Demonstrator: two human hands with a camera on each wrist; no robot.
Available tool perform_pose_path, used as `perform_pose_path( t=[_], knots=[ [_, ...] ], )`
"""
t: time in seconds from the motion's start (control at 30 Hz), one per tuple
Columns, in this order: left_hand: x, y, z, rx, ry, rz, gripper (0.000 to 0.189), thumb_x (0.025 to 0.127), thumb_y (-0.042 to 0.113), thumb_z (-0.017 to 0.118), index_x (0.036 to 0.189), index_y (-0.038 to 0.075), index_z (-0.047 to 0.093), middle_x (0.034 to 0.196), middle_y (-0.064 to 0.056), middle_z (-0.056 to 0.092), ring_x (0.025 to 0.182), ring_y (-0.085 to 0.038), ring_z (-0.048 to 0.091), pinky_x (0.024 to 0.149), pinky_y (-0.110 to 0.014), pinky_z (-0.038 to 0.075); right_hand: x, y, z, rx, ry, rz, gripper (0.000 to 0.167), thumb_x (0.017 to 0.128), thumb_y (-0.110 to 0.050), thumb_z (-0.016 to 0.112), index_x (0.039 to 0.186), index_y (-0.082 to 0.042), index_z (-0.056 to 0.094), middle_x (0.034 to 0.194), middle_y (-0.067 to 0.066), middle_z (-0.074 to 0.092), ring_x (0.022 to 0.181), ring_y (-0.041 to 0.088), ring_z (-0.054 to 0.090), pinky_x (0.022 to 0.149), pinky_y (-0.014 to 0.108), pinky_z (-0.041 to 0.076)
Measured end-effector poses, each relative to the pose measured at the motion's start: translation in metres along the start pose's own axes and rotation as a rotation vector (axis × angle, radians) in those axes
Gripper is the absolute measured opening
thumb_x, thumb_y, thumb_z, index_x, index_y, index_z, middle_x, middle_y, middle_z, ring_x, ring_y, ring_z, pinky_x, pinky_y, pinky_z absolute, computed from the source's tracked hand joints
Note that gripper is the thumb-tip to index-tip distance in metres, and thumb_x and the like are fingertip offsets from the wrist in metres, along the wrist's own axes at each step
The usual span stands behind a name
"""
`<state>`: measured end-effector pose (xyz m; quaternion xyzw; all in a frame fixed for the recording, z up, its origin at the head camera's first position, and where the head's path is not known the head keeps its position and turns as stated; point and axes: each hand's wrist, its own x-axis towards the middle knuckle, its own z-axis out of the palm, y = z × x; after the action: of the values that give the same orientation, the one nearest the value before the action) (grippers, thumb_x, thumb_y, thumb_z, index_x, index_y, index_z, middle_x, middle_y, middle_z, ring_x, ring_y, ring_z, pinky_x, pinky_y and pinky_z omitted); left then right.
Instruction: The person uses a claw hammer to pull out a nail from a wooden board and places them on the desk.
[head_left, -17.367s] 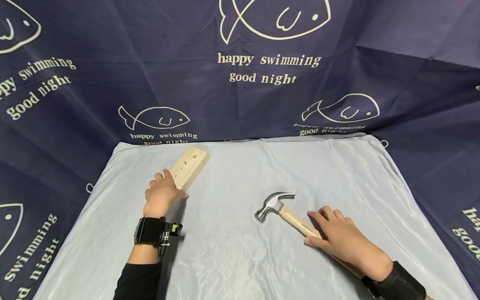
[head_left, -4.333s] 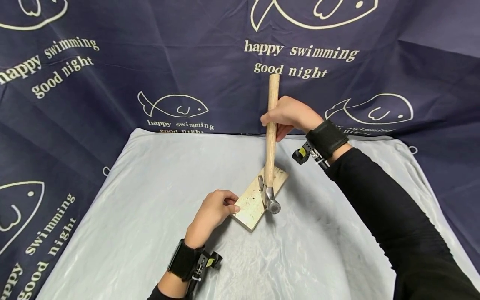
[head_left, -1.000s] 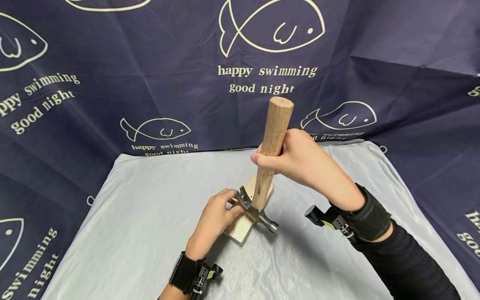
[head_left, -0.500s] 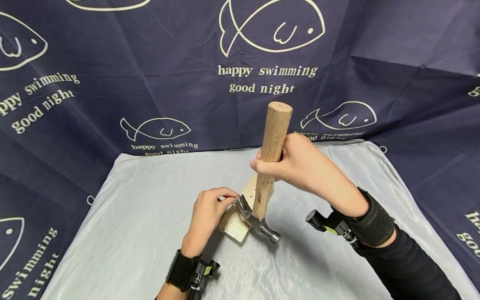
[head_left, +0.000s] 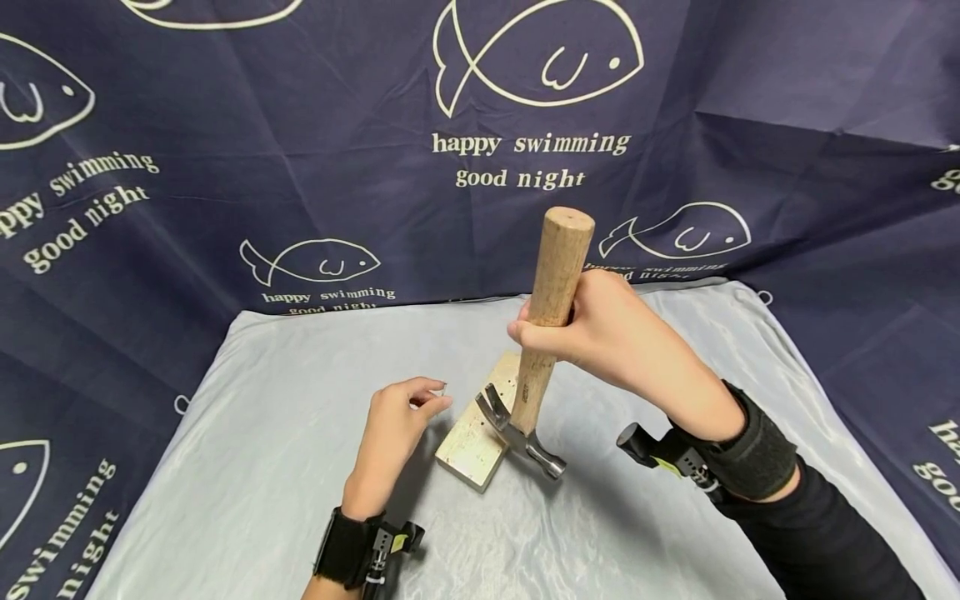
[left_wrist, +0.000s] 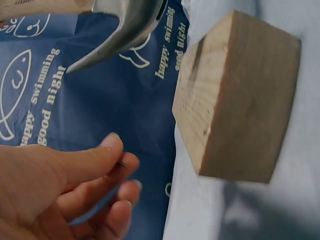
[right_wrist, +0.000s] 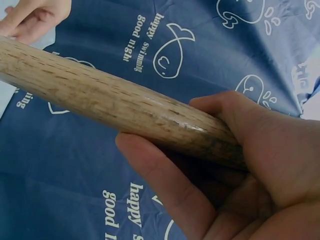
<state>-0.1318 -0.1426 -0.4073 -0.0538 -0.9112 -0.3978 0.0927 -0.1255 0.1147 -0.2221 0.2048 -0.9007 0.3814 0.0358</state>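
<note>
Between thumb and forefinger, my left hand (head_left: pixel 388 437) pinches a small nail (head_left: pixel 444 389), left of the wooden block. Only a short bit of the nail (left_wrist: pixel 123 164) shows in the left wrist view. My right hand (head_left: pixel 611 333) grips the wooden handle of a claw hammer (head_left: pixel 557 275), held handle up with its steel head low. The claw hangs over the pale wooden block (head_left: pixel 472 450), and the striking face lies past its right side. The block rests on the table and has several dark spots or holes on top. In the right wrist view, fingers wrap the handle (right_wrist: pixel 110 100).
A light grey cloth (head_left: pixel 300 375) covers the table. Behind and at both sides hangs a dark blue curtain (head_left: pixel 360 150) printed with fish and words. Each wrist wears a black strap with a small camera (head_left: pixel 405 537).
Over the last second my left hand has drawn back left from the hammer claw, with the nail now showing in its fingers. Earlier, the block and hammer were brought together at mid-table.
</note>
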Motion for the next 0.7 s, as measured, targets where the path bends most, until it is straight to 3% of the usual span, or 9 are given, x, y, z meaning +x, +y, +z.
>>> perform_pose_path(
  t=[0.23, 0.5, 0.63, 0.7],
  knots=[
    [-0.007, -0.014, -0.004, 0.011, -0.053, -0.122, 0.013, 0.086, 0.014, 0.074, 0.097, 0.009, 0.077, 0.086, -0.002, 0.072, 0.068, -0.012, 0.063, 0.059, -0.026, 0.048, -0.001, 0.002, 0.000, -0.004, 0.004, 0.013, 0.006, 0.081, -0.034, 0.074, 0.082, -0.029, 0.071, 0.073, -0.013, 0.068, 0.067, 0.010, 0.060, 0.062, 0.034, 0.050],
    [-0.017, -0.021, -0.008, -0.007, -0.133, -0.296, 0.029, 0.089, 0.007, 0.069, 0.116, -0.002, 0.068, 0.085, -0.007, 0.069, 0.069, -0.017, 0.065, 0.059, -0.028, 0.049, -0.001, 0.002, 0.000, 0.008, -0.009, 0.017, 0.007, 0.081, -0.033, 0.075, 0.082, -0.028, 0.070, 0.074, -0.012, 0.068, 0.068, 0.010, 0.060, 0.063, 0.034, 0.050],
    [-0.022, -0.022, -0.008, 0.025, -0.132, -0.346, 0.025, 0.088, 0.003, 0.068, 0.111, -0.004, 0.068, 0.079, -0.009, 0.067, 0.065, -0.018, 0.064, 0.055, -0.028, 0.047, -0.001, 0.002, 0.000, 0.004, -0.013, 0.032, 0.008, 0.081, -0.033, 0.074, 0.082, -0.027, 0.070, 0.073, -0.010, 0.068, 0.066, 0.011, 0.060, 0.062, 0.034, 0.050],
    [-0.023, -0.022, -0.005, 0.038, -0.131, -0.354, 0.016, 0.086, 0.003, 0.070, 0.101, -0.002, 0.071, 0.073, -0.008, 0.067, 0.062, -0.017, 0.063, 0.053, -0.028, 0.047, -0.002, 0.003, 0.001, -0.004, -0.007, 0.042, 0.008, 0.081, -0.033, 0.074, 0.082, -0.027, 0.070, 0.073, -0.010, 0.067, 0.065, 0.011, 0.060, 0.061, 0.034, 0.050]
  ],
)
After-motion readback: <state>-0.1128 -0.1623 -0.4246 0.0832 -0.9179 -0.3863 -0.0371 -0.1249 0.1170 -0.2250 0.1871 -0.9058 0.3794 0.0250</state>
